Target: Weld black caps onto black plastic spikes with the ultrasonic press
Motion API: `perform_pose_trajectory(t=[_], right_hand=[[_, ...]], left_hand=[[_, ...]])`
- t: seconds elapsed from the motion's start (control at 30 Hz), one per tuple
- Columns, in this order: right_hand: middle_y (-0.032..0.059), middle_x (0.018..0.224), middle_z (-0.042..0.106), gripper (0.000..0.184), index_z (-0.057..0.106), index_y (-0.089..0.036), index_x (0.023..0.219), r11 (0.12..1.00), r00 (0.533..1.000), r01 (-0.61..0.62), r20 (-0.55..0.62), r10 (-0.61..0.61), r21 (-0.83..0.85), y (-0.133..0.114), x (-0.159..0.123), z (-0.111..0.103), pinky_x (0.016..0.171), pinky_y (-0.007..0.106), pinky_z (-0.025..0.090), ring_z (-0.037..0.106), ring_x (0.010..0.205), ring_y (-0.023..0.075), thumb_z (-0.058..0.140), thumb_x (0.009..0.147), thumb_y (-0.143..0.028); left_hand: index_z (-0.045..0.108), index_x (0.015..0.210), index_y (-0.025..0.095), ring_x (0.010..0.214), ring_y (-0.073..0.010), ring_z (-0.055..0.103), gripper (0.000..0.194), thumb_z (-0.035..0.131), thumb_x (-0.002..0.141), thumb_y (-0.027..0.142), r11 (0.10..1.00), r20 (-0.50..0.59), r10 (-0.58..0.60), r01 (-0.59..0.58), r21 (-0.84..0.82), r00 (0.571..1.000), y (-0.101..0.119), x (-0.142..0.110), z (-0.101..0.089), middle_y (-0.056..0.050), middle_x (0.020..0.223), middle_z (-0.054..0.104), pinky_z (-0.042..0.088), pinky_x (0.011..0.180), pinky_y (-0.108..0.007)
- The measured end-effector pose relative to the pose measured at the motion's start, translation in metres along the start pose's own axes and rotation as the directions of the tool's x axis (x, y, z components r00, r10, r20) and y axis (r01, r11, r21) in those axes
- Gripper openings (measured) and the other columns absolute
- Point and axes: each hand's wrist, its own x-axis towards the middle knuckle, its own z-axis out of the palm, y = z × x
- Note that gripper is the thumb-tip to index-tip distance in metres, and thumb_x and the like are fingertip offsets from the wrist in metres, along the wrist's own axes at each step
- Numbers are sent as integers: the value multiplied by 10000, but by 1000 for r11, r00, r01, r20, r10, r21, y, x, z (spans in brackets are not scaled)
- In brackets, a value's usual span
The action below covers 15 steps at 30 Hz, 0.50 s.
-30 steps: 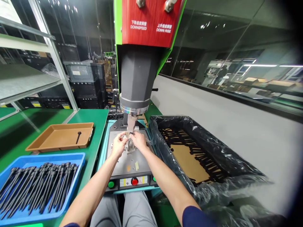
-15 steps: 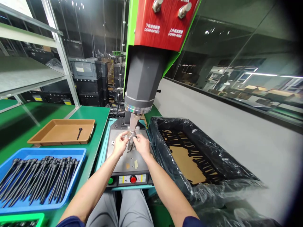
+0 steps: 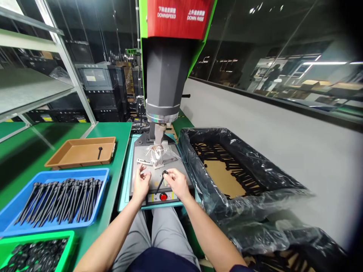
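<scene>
My right hand point(image 3: 178, 184) pinches a long black headed rod point(image 3: 160, 185) by its thicker end, and the thin shaft slants down to the left. It is held over the front of the machine's metal base plate point(image 3: 153, 174). My left hand point(image 3: 141, 186) is beside it on the left, fingers curled but apart, holding nothing. Behind both hands, clear plastic film point(image 3: 167, 152) covers a shiny fixture. The press's narrow metal horn point(image 3: 159, 133) stands right above that fixture.
Left of the machine are a brown tray point(image 3: 82, 153) with one black rod, a blue tray point(image 3: 105, 179) of many rods, and a green tray point(image 3: 70, 241) of small black parts. A lined bin point(image 3: 255, 177) with rods on cardboard is at right. A red button point(image 3: 163, 197) is in front.
Both hands have drawn back from the fixture toward me. The black rod now shows in my right hand, away from the fixture. My left hand has come apart from the right. The view has shifted.
</scene>
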Motion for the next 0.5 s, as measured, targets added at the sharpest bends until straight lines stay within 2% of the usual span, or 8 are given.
perform_pose_trajectory(t=[0.1, 0.17, 0.23, 0.3, 0.4, 0.43, 0.5], right_hand=[[-69, 528, 495, 269, 603, -184, 913, 994, 999, 6, 42, -11, 107, -10, -13, 12, 466, 230, 450, 505, 460, 120, 626, 807, -430], [-63, 553, 511, 274, 600, -183, 950, 986, 997, 37, 63, -48, 162, -17, -24, 22, 486, 232, 462, 516, 482, 119, 621, 817, -422], [-51, 582, 535, 268, 602, -182, 972, 982, 991, 97, 71, -109, 161, -22, -34, 30, 528, 239, 472, 538, 523, 123, 624, 823, -405], [-37, 617, 556, 291, 614, -181, 1009, 981, 982, 160, 81, -170, 113, -26, -43, 37, 559, 247, 476, 547, 555, 127, 648, 812, -391], [-16, 681, 587, 411, 618, -182, 1139, 974, 962, 220, 157, -226, 54, -28, -52, 41, 560, 251, 473, 536, 572, 130, 694, 787, -380], [-6, 703, 595, 399, 628, -185, 1144, 970, 951, 240, 192, -243, 38, -28, -54, 42, 562, 253, 469, 531, 585, 133, 689, 796, -371], [10, 716, 583, 241, 680, -193, 1027, 957, 928, 290, 248, -277, -15, -29, -57, 42, 579, 260, 454, 515, 619, 140, 641, 846, -348]], left_hand=[[591, 1189, 178, 889, -179, 626, 452, 689, 783, 351, 1000, 210, 26, -24, -11, 977, 11, -37, -15, -117, 1123, 651, 517, 764, -305], [668, 1055, 174, 846, -185, 627, 328, 700, 778, 346, 994, 302, 72, -92, 55, 951, 22, -55, -22, -93, 994, 686, 509, 743, -300], [705, 909, 178, 756, -167, 610, 198, 684, 795, 338, 975, 287, 130, -175, 137, 949, 32, -66, -28, -63, 872, 685, 493, 698, -281], [709, 833, 184, 733, -166, 604, 156, 658, 818, 330, 956, 252, 180, -229, 182, 951, 41, -73, -34, -56, 824, 679, 484, 688, -277], [720, 872, 199, 833, -197, 634, 134, 643, 833, 301, 938, 228, 249, -293, 187, 941, 46, -80, -44, -78, 902, 699, 496, 777, -311], [724, 894, 204, 864, -207, 640, 137, 638, 837, 293, 933, 228, 264, -309, 187, 937, 47, -82, -46, -84, 929, 705, 497, 810, -326], [732, 924, 210, 898, -218, 647, 151, 629, 844, 288, 929, 216, 275, -317, 190, 937, 46, -86, -50, -91, 953, 711, 498, 844, -345]])
